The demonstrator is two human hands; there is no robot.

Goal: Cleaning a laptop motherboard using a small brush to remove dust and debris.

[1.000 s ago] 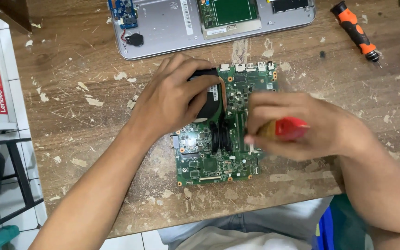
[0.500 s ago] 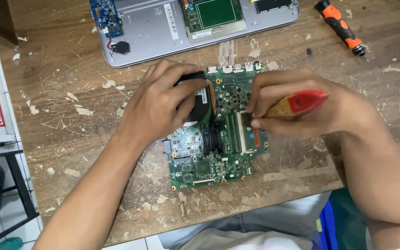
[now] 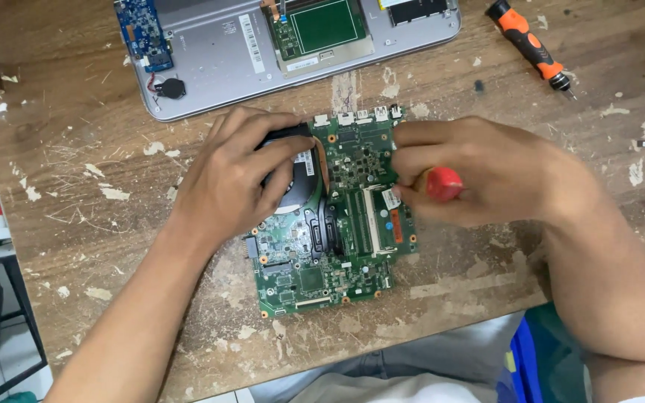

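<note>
A green laptop motherboard [image 3: 337, 254] lies on the worn wooden table [image 3: 76, 164], near its front edge. My left hand [image 3: 237, 175] rests flat on the black cooling fan [image 3: 293, 190] at the board's upper left and holds it down. My right hand [image 3: 479, 172] grips a red-handled screwdriver [image 3: 442, 183] over the board's right side, near the memory slot. The screwdriver's tip is hidden by my fingers.
A silver opened laptop base [image 3: 218, 60] with a small blue board and a green board lies at the table's far edge. An orange-and-black screwdriver [image 3: 531, 46] rests at the far right. Coloured boxes stand on a shelf at the left edge.
My right hand with the red screwdriver has moved up the board's right side, from its middle toward the upper right. The left hand has stayed on the fan.
</note>
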